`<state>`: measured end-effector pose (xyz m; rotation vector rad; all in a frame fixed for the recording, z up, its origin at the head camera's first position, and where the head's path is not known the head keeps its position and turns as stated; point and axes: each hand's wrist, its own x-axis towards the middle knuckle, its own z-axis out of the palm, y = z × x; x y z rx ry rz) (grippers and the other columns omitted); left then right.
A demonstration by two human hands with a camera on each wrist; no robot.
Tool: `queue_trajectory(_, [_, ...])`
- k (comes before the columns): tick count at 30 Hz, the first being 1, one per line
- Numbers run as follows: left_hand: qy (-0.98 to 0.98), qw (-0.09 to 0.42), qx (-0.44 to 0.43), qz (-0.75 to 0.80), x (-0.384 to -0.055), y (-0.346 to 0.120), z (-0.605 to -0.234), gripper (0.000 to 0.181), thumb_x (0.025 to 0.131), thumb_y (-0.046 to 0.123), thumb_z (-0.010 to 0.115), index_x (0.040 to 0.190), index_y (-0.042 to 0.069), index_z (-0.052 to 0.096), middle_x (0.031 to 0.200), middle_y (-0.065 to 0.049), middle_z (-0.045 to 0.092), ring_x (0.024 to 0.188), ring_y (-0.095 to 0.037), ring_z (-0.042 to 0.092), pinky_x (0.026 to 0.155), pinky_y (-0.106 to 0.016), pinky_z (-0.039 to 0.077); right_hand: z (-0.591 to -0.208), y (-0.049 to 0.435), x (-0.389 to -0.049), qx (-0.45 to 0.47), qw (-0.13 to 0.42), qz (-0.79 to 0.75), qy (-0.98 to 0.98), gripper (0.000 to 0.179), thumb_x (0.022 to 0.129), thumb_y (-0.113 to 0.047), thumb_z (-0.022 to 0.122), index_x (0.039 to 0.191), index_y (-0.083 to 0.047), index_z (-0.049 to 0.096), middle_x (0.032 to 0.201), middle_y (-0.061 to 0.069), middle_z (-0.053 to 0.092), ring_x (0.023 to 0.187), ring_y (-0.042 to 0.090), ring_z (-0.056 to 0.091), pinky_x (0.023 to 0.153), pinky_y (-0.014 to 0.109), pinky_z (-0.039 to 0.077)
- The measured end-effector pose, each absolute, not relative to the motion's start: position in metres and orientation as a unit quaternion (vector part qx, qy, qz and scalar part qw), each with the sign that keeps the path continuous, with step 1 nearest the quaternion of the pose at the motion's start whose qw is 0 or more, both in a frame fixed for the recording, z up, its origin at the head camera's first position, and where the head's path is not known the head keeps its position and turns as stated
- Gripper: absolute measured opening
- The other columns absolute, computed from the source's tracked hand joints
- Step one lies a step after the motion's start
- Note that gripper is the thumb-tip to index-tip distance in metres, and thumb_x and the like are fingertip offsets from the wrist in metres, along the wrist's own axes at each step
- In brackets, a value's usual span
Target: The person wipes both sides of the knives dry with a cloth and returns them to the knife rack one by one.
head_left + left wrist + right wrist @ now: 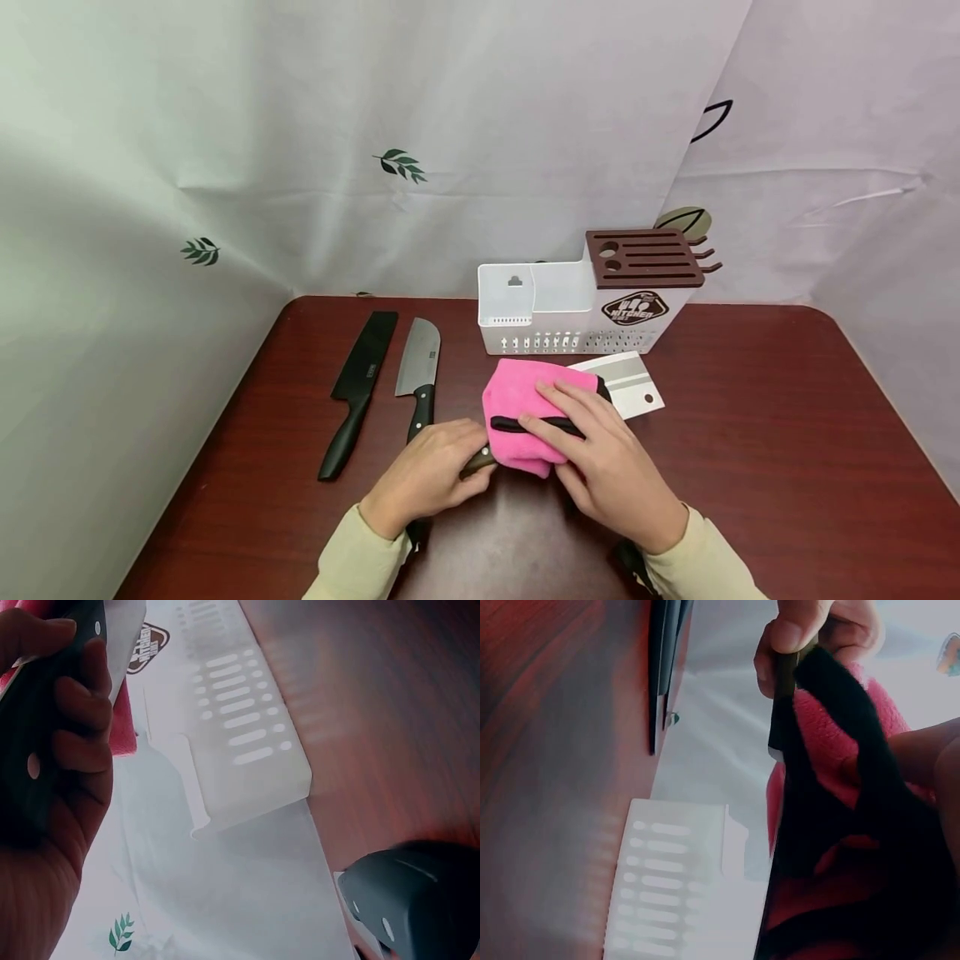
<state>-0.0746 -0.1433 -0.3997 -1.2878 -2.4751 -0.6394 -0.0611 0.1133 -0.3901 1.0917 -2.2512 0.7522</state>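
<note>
My left hand [435, 467] grips the dark handle [30, 742] of a cleaver, its fingers curled round it in the left wrist view. The wide steel blade [637, 387] points right, and the hole near its end shows past the cloth. A pink cloth [517, 387] with black trim covers most of the blade. My right hand [607, 454] holds the cloth against the blade, fingers spread over the top and thumb at the lower edge. In the right wrist view, folds of the cloth [889, 712] and its black trim hide much of the blade.
A white knife rack [555, 329] with a brown slotted top [648, 258] stands at the table's back, behind the cleaver. To the left lie a black knife [363, 375] and a steel-bladed knife [420, 358] with a black handle. A pale curtain [450, 225] surrounds the brown table [772, 467].
</note>
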Motion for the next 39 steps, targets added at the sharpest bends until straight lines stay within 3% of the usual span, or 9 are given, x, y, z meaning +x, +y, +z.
queue_trajectory(8, [-0.852,0.155,-0.454,-0.210,-0.073,-0.142,-0.397,0.021,0.082,0.012,0.075,0.101,0.010,0.067,0.081,0.007,0.062,0.073,-0.009,0.058,0.069,-0.027,0.050,-0.394,0.114,-0.062,0.375,0.238,0.263,-0.857,0.052,0.075,-0.005,0.057,0.125,-0.014,0.069,0.144,0.016,0.053,0.130,0.040,0.050,0.109,0.057,0.034])
queue_trajectory(18, [-0.860,0.149,-0.449,-0.193,-0.071,-0.144,-0.396,0.039,0.081,0.013,0.077,0.116,0.000,0.068,0.096,-0.001,0.072,0.084,-0.013,0.066,0.084,-0.030,0.055,-0.395,0.119,-0.066,0.347,0.244,0.265,-0.866,0.049,0.075,-0.003,0.057,0.121,-0.014,0.070,0.140,0.015,0.056,0.127,0.037,0.052,0.108,0.057,0.035])
queue_trajectory(27, [-0.859,0.146,-0.446,-0.205,-0.073,-0.144,-0.396,0.040,0.081,0.011,0.075,0.120,0.003,0.067,0.092,0.004,0.069,0.073,-0.009,0.055,0.067,-0.025,0.049,-0.396,0.125,-0.070,0.316,0.252,0.271,-0.874,0.047,0.074,-0.003,0.062,0.120,-0.012,0.070,0.137,0.015,0.058,0.128,0.035,0.052,0.108,0.055,0.036])
queue_trajectory(39, [-0.861,0.151,-0.439,-0.208,-0.072,-0.146,-0.393,0.043,0.081,0.012,0.075,0.122,0.004,0.066,0.097,0.004,0.071,0.077,-0.010,0.059,0.071,-0.026,0.051,-0.398,0.139,-0.079,0.272,0.274,0.263,-0.884,0.043,0.076,-0.006,0.063,0.118,-0.009,0.072,0.135,0.017,0.059,0.126,0.037,0.053,0.103,0.054,0.039])
